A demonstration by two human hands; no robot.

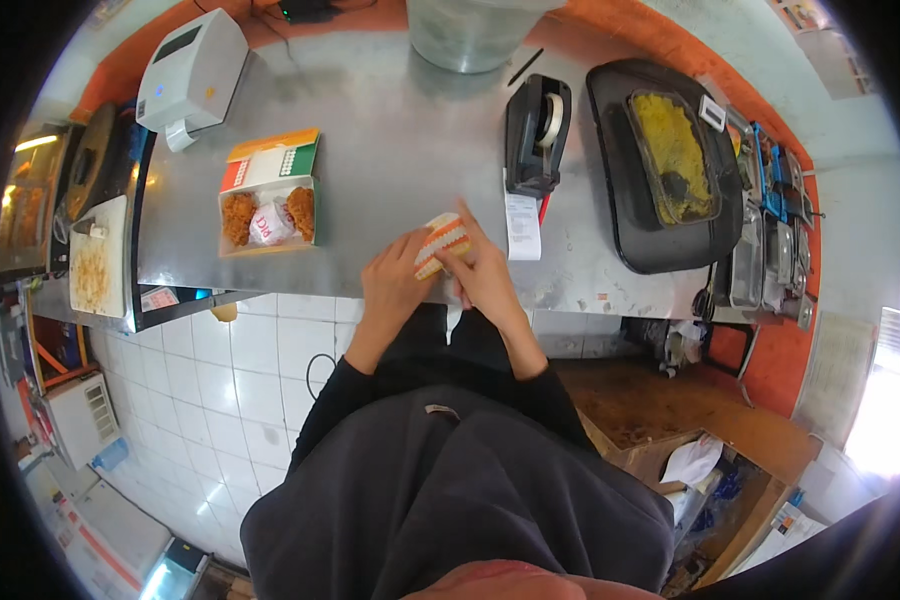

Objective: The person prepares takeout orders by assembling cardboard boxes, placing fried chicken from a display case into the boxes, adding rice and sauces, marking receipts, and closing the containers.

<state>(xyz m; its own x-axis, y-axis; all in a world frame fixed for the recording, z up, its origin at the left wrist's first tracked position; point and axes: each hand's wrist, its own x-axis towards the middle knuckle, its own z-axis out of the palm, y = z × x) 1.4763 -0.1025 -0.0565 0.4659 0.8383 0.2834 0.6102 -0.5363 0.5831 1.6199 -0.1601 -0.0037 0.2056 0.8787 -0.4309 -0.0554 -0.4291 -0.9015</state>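
Both hands are close together over the front edge of a steel counter [390, 142]. They hold a small orange, white and yellow patterned paper packet [442, 244] between them. My left hand [399, 274] grips its left side; my right hand [481, 274] pinches it with the thumb while the index finger points up along it. Something whitish, partly hidden, hangs below the right hand. To the left stands an open cardboard meal box [270, 253] with fried chicken pieces [238, 217] on both sides of a paper-wrapped ball [271, 223] bearing print.
A tape dispenser [532, 139] stands by a printed slip [523, 232]. Farther right, a black tray [619, 202] holds a plastic container of yellow food [671, 150]. A label printer [191, 75] stands back left, a clear bucket [472, 34] at the back, and a stained cutting board [99, 262] far left.
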